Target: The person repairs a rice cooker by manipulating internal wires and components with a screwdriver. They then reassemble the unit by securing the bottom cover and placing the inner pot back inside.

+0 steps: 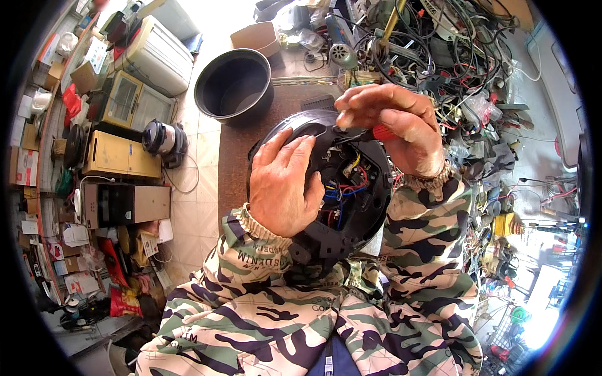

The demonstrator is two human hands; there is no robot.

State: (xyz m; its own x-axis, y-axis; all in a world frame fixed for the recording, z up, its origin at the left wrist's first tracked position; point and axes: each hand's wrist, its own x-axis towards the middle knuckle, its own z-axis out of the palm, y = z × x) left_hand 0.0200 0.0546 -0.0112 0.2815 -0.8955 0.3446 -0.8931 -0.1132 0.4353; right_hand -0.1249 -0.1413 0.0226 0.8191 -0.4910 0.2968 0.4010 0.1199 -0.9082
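Note:
A round black appliance housing (351,216) sits before me over my lap, its opened underside showing red, blue and yellow wires (348,188) with small connectors. My left hand (282,185) grips a black cover at its left side, fingers spread over the top and thumb along the inner edge. My right hand (404,128) is above the housing's upper right, fingers curled and loosely closed around a red-handled tool (382,132), whose working end is partly hidden beside the cover. Camouflage sleeves cover both my forearms.
Beyond the housing, a brown board (234,138) bears a black pot (233,94). A cardboard box (254,37) stands behind it. Tangled cables and parts (433,50) pile up at right. Along the left are shelves of boxes, a yellow cabinet (120,155) and another appliance (162,141) on the tiled floor.

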